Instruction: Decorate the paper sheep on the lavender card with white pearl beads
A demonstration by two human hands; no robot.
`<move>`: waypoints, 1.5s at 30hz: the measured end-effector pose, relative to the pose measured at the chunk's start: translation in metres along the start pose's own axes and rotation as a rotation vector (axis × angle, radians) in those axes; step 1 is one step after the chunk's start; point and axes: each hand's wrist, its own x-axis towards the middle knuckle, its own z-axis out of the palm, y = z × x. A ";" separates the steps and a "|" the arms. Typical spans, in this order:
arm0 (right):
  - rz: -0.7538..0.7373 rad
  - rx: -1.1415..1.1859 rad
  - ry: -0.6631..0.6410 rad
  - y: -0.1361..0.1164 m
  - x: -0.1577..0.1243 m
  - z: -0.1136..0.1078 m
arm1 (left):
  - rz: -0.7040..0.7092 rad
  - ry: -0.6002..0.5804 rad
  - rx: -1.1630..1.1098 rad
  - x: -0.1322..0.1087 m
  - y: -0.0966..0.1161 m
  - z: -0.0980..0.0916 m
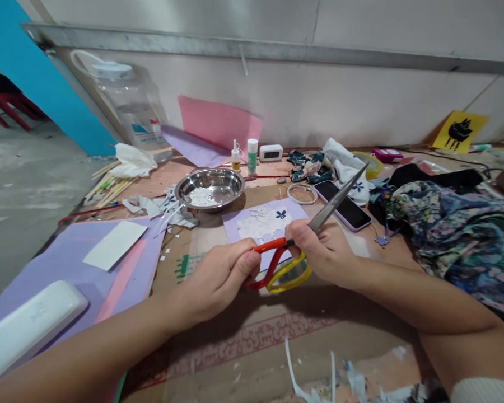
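Observation:
Both my hands hold a pair of scissors (334, 202) over the cardboard-covered table. My left hand (218, 277) is closed round the red handle. My right hand (323, 252) pinches the blades near the pivot, with the yellow handle loop below it. The closed blades point up and to the right. Just beyond my hands lies a lilac card (264, 224) with a white shape, beads and a small blue flower on it.
A steel bowl (229, 190) with white bits stands behind the card. A phone (348, 208), a tape ring (302, 193), glue bottles (252, 155) and patterned cloth (457, 224) lie to the right. Purple and pink paper sheets (71, 268) and a white case (25, 327) lie left.

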 end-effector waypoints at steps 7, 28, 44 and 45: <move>0.165 0.547 -0.170 0.017 0.012 0.000 | -0.198 0.187 -0.266 0.011 -0.006 -0.004; 0.083 0.469 0.051 0.015 0.018 -0.008 | -0.182 -0.073 0.382 0.016 -0.026 -0.038; 0.147 0.403 -0.082 0.030 0.018 -0.006 | 0.126 -0.453 0.535 0.016 -0.063 -0.039; 0.158 0.413 -0.089 0.031 0.018 -0.004 | 0.099 -0.457 0.511 0.016 -0.060 -0.041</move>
